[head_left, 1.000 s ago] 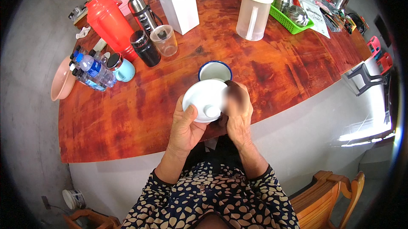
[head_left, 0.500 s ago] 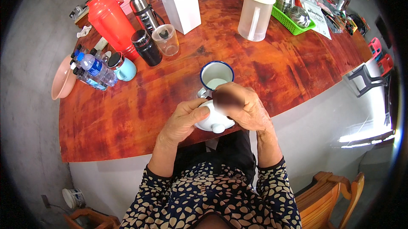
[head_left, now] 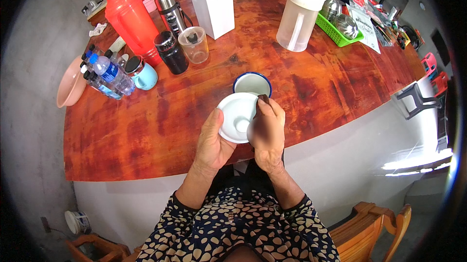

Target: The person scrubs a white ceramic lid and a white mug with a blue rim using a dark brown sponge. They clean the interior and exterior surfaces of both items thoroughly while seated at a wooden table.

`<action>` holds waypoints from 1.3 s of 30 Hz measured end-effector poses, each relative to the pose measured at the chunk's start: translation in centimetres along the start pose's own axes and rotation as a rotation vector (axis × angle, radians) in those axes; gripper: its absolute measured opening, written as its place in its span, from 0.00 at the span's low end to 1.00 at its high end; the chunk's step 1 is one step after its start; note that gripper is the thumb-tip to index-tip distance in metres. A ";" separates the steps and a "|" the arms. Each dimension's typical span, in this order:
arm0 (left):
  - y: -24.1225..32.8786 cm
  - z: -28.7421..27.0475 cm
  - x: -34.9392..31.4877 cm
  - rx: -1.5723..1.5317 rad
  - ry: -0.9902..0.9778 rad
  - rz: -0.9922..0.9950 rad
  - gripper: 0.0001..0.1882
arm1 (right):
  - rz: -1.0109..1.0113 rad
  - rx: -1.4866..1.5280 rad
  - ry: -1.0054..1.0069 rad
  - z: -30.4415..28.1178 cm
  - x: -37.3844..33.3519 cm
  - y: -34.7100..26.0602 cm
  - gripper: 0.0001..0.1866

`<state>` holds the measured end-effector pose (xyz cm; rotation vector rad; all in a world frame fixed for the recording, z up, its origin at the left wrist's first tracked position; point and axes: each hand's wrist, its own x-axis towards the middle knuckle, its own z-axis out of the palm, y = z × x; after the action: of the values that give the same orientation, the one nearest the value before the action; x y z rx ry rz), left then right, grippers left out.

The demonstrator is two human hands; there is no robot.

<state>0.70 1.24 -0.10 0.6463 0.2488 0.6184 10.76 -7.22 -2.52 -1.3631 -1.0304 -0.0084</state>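
Near the table's front edge, my left hand [head_left: 212, 144] grips a round white lid [head_left: 230, 111] by its left rim, its knobbed face turned up toward me. A dark brown cloth [head_left: 261, 116], partly blurred, is in my right hand [head_left: 273, 141], whose closed fingers press it against the lid's right edge. Just beyond the lid stands a white enamel mug [head_left: 252, 82] with a blue rim, open at the top. The lid and my right hand hide its lower part.
To the left stand a red thermos jug [head_left: 129, 21], a black flask [head_left: 171, 54], a clear cup [head_left: 194, 45], a light-blue mug [head_left: 144, 76] and several plastic bottles [head_left: 111, 73]. Farther off are a white box [head_left: 214, 11], a lidded pitcher [head_left: 297, 19] and a green basket [head_left: 335, 31].
The lid has tilted up and shifted slightly left and farther from me, its whole knobbed face now showing. My right hand has turned more upright and moved from its top to its right edge.
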 end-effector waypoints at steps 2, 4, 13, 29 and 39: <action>-0.1 0.0 0.0 -0.053 -0.017 -0.020 0.31 | 0.043 -0.047 -0.078 -0.2 -1.0 2.2 0.30; -0.2 -0.2 -0.1 -0.029 -0.023 -0.029 0.31 | -0.019 -0.150 -0.085 -0.6 -0.3 1.2 0.30; -0.3 -0.9 -1.1 0.214 -0.099 -0.019 0.26 | -0.425 -0.196 -0.555 -3.1 7.3 -3.8 0.23; 0.2 1.1 -0.2 -0.195 0.005 -0.023 0.34 | -0.195 -0.310 -0.264 -1.7 1.7 -2.1 0.35; -0.2 1.1 -0.6 -0.192 0.056 -0.026 0.34 | -0.276 -0.405 -0.097 -0.4 0.8 -1.4 0.30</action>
<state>0.70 0.25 0.65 0.4408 0.2463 0.6273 10.67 -7.44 -0.84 -1.5824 -1.3430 -0.3775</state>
